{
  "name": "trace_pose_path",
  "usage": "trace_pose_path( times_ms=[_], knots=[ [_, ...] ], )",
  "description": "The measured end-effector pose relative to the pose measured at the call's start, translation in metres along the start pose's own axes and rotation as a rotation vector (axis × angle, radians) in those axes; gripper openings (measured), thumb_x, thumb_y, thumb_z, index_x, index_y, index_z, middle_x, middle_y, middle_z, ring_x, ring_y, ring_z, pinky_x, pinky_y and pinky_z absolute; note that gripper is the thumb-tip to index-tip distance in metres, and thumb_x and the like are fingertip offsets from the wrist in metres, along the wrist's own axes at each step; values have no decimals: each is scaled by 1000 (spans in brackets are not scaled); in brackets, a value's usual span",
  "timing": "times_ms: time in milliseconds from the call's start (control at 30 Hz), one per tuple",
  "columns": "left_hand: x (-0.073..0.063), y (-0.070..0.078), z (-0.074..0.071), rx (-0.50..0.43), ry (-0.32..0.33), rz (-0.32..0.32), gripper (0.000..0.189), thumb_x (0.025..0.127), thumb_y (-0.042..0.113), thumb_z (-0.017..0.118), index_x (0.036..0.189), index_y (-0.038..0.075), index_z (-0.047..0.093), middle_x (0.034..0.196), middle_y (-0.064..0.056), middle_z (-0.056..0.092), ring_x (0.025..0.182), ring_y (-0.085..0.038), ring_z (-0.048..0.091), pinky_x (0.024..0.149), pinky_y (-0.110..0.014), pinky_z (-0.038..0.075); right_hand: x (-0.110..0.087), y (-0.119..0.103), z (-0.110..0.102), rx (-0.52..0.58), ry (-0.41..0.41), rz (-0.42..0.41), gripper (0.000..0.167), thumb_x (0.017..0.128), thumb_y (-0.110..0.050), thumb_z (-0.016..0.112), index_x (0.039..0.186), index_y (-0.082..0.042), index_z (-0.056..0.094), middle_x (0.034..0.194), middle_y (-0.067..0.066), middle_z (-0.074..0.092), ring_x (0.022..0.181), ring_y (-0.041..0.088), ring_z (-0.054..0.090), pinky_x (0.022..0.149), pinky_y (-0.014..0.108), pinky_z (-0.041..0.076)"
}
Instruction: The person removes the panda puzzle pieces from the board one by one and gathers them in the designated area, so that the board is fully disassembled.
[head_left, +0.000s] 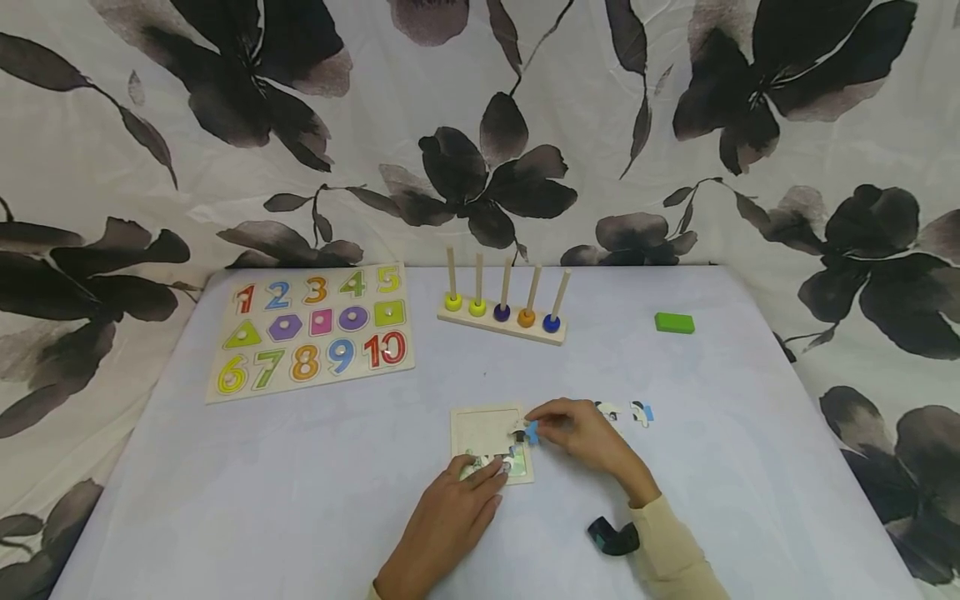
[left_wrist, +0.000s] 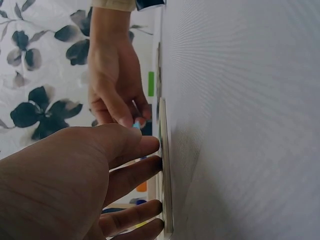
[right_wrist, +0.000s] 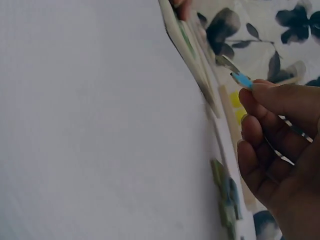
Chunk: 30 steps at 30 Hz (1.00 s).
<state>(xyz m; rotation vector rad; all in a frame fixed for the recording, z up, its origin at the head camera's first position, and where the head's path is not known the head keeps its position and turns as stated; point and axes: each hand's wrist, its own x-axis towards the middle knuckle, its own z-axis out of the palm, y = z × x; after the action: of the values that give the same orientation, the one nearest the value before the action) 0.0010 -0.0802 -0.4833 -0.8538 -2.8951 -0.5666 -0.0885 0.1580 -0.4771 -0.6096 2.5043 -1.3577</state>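
Observation:
A small square wooden puzzle tray lies near the front middle of the table. Fitted puzzle pieces fill part of its near side, with white, black and green print. My left hand rests over that near edge, its extended fingertips on the pieces; the left wrist view shows the fingers along the tray's face. With thumb and forefinger my right hand pinches a puzzle piece, blue with black and white, over the tray's right side. In the right wrist view the piece stands tilted, clear of the tray.
Two loose puzzle pieces lie right of the tray. Behind stand a number board and a peg stand with coloured beads. A green block is at the back right, a black curved object by the right sleeve.

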Motion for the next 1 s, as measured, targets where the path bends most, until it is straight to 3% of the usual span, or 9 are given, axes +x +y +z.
trace_pose_path(
  times_ms=[333,567,800,1000],
  knots=[
    [1,2,0,-12,-17,-23,30,93,32,62,119,19,69,131,6,59,113,-22,56,92,-37,50,-36,17,-52,24,107,78,19,93,-15,64,110,-10,70,106,5,70,90,12,63,75,26,52],
    [0,1,-1,-18,5,-20,30,92,32,63,118,18,70,130,6,60,113,-23,56,90,-38,51,-74,44,-89,-3,188,170,21,92,-13,64,111,-6,69,113,12,68,94,2,62,80,20,51],
    [0,1,0,-12,-1,-12,30,93,32,63,118,19,70,131,6,60,114,-24,55,91,-39,51,-97,61,-101,-29,179,257,21,93,-14,63,110,-4,70,109,13,68,89,-1,59,74,19,50],
    [1,2,0,-11,1,-2,30,93,32,63,118,18,70,131,6,60,113,-23,55,93,-38,50,-101,64,-101,-17,140,275,19,92,-10,62,107,-2,71,106,14,68,78,4,53,64,21,47]
  ],
)
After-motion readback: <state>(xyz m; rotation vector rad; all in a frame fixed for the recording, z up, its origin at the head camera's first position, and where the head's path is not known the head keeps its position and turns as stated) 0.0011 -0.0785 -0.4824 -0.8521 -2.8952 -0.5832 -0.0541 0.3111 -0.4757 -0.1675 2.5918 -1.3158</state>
